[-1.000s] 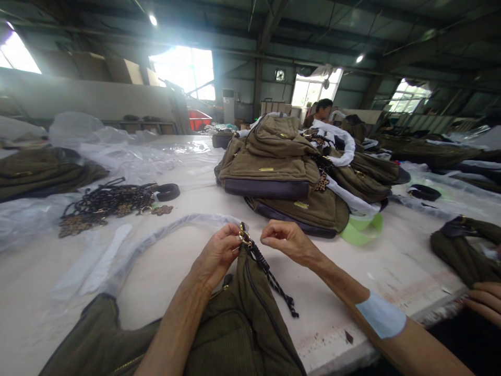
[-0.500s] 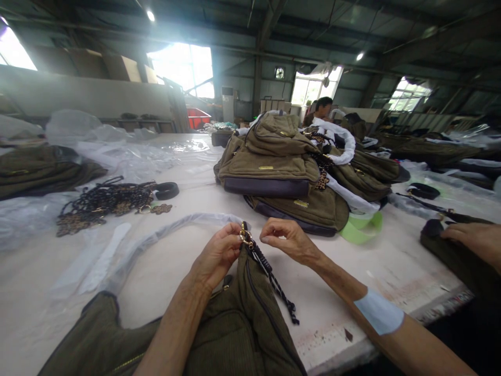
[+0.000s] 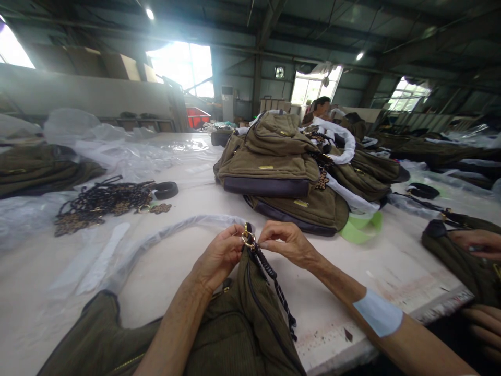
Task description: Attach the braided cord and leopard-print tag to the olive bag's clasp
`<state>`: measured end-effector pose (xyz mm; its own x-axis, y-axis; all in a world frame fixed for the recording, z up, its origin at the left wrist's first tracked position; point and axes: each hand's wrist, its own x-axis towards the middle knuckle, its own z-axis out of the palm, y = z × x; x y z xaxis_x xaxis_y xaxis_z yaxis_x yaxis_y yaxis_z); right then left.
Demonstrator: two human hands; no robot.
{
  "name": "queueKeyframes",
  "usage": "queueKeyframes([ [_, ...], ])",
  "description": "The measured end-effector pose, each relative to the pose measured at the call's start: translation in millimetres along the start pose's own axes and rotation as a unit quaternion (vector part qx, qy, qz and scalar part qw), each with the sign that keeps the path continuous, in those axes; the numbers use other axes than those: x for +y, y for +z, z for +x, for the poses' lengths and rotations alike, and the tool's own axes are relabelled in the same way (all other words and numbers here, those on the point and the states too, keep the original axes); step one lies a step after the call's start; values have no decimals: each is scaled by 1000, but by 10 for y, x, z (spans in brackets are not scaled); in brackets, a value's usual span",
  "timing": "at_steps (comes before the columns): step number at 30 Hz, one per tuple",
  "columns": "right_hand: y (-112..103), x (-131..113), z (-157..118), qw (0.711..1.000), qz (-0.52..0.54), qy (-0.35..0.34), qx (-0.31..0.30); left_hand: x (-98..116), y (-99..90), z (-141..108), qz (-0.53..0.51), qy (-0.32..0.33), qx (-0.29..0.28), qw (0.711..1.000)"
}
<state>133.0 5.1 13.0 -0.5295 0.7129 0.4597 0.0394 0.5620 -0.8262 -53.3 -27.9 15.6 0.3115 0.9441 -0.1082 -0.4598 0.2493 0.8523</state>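
Both my hands meet over a gold snap hook [image 3: 247, 238] at the end of a black braided strap [image 3: 276, 287]. My left hand [image 3: 221, 257] pinches the hook from the left, and the fingertips of my right hand [image 3: 287, 243] press against it from the right. The strap hangs down over an olive corduroy bag [image 3: 230, 324], which lies under my left forearm at the table's near edge. A pale blue patch [image 3: 379, 313] covers part of my right forearm. At the far right, a co-worker's hand [image 3: 479, 243] rests on another olive bag [image 3: 457, 261].
Olive canvas bags [image 3: 270, 162] stand piled behind my hands on the white table [image 3: 352, 282]. Clear plastic sheeting [image 3: 136, 256] lies to the left, near a heap of black and leopard-print chain straps [image 3: 104, 206]. A green band [image 3: 362, 230] trails from the pile. A person [image 3: 321, 108] stands beyond it.
My right hand has moved left and closed in on the snap hook, and the hook sits a little lower and closer to my fingers. The co-worker's hand has come in over the bag at right.
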Motion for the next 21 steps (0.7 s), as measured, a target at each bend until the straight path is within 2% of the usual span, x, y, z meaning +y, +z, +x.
queueKeyframes([
  [5, 78, 38, -19, 992, 107, 66, 28, -16, -8, 2, 4, -1, -2, 1000],
  [8, 76, 48, -24, 984, 143, 100, 21, -19, -17, 5, 7, -5, 0, 1000],
  [14, 5, 39, -23, 995, 85, 48, -30, -8, -15, 10, 7, -15, 18, 1000],
  [21, 136, 62, 0, 963, 230, 132, 47, -18, -15, 32, 8, -19, 12, 1000],
])
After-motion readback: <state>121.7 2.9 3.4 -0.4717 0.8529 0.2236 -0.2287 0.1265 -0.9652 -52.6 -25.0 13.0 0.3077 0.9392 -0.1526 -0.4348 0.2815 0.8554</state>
